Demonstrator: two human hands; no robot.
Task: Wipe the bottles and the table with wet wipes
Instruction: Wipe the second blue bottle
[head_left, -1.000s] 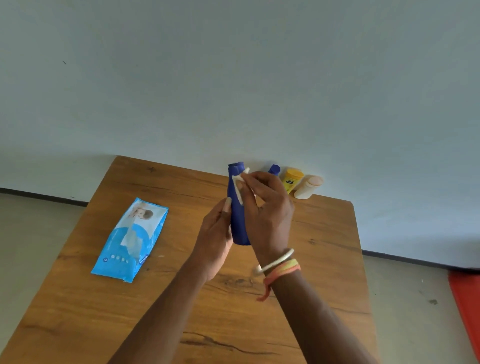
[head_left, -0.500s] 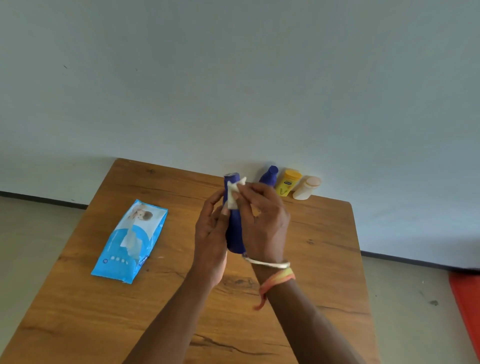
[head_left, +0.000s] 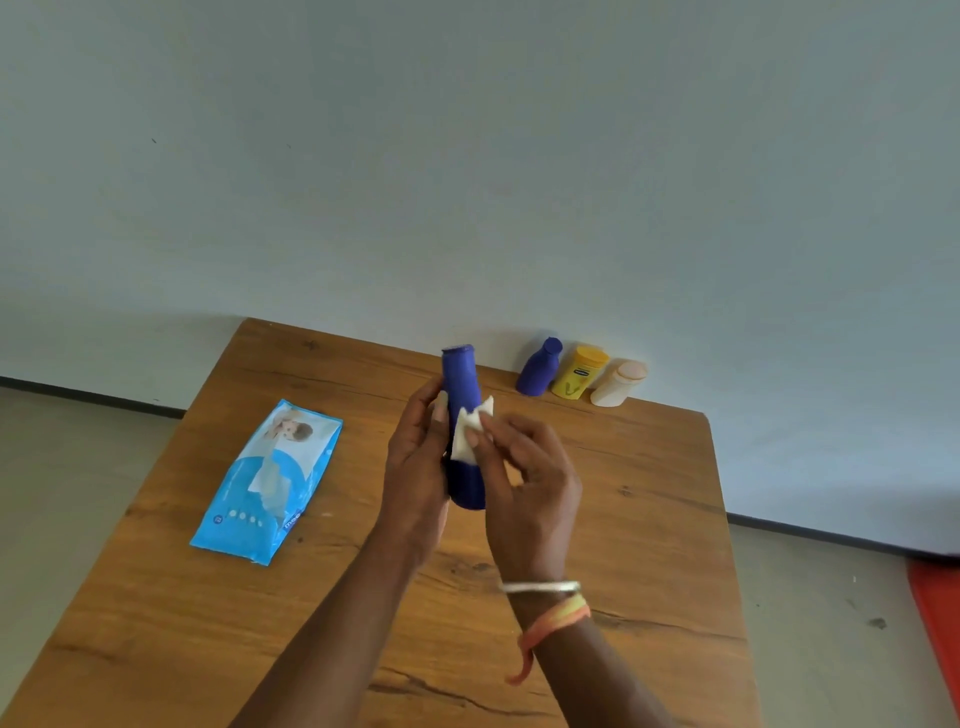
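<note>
Step in hand: wiping the tall blue bottle (head_left: 460, 384). It is held cap-up above the middle of the bench (head_left: 649, 493), clear of the surface. Left grip (head_left: 415, 467) is closed round the bottle's lower half, thumb on the near side. Right grip (head_left: 524, 488) pinches a small folded wet wipe (head_left: 467, 431) and presses it against the bottle's mid-body. The wipes pack (head_left: 270, 483) lies flat on the left part of the bench. The small blue bottle (head_left: 540, 366), yellow bottle (head_left: 579, 373) and cream bottle (head_left: 618, 383) stand in a row at the far edge by the wall, seemingly not yet taken up. Judgement on doing it well: run the wipe lengthwise from neck to base and turn the bottle a little in the left grip between strokes, so that no strip is missed. The band under the left fingers is covered, so shift that hold upward to reach it and the base. The wipe is folded small, so opening a fresh face should give better contact. Wetted plastic probably slips, so hold firmly and stay over the bench.
</note>
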